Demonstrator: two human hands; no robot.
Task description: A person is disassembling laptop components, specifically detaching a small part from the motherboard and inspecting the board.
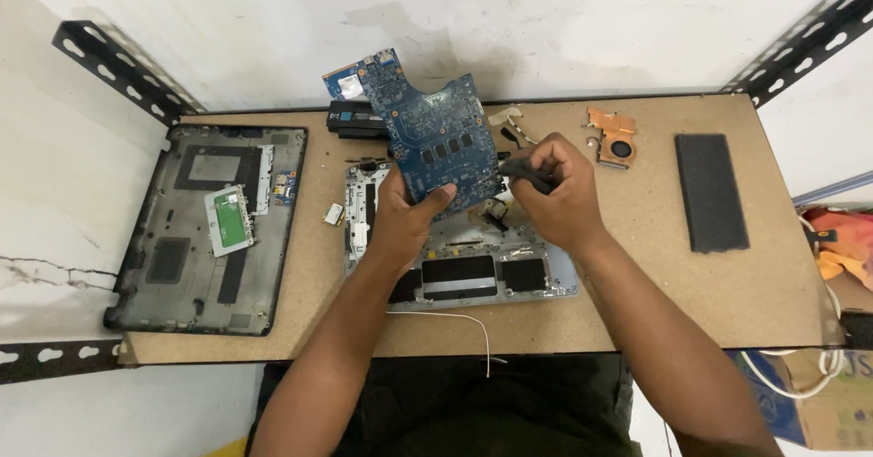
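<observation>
Blue, chip-studded circuit board [436,143] tilted above grey laptop chassis [546,280] on chipboard bench [691,302], left hand [405,211] fingers clamped on its lower edge, right hand [555,193] fingers pinching small black part [527,170].

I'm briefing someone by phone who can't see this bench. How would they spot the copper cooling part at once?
Start at the chipboard table and look to its far edge, right of the person's right hand. There, left of the dark foam pad, lies the heatsink with fan. It is the only copper-orange piece, with a small round fan at its end.
</observation>
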